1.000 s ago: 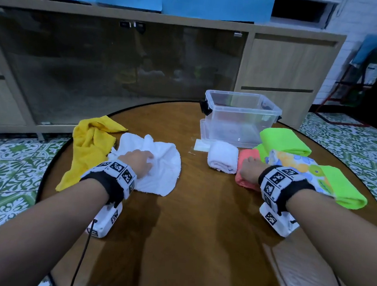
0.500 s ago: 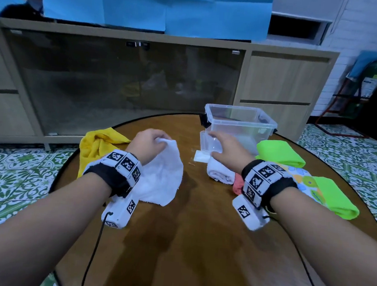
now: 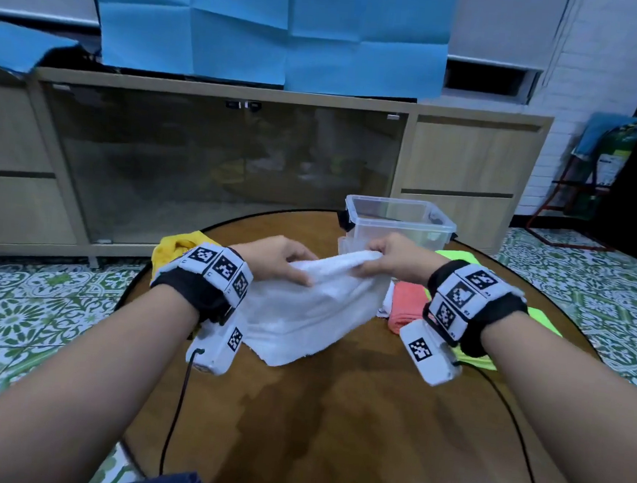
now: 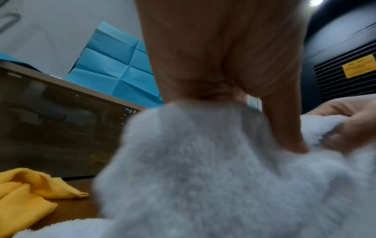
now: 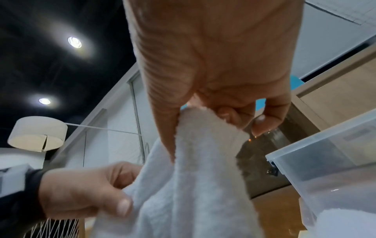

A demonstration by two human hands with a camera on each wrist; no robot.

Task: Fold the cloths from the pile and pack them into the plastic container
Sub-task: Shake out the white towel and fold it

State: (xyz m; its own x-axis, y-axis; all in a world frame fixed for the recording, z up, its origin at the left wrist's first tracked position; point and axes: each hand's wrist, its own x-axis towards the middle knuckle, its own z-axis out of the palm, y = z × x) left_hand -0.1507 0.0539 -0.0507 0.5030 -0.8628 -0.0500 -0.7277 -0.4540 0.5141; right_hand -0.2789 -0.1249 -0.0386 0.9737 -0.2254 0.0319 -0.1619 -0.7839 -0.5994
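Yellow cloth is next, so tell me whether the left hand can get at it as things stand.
Probably not yet: the left hand grips the white cloth along with the right hand. The yellow cloth lies uncovered just left of it.

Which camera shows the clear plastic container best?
The head view: the whole plastic container stands open behind the hands. The right wrist view shows only one blurred corner and wall; the left wrist view shows none of it.

The white cloth hides part of the plastic container; its lower wall is blurred in the right wrist view
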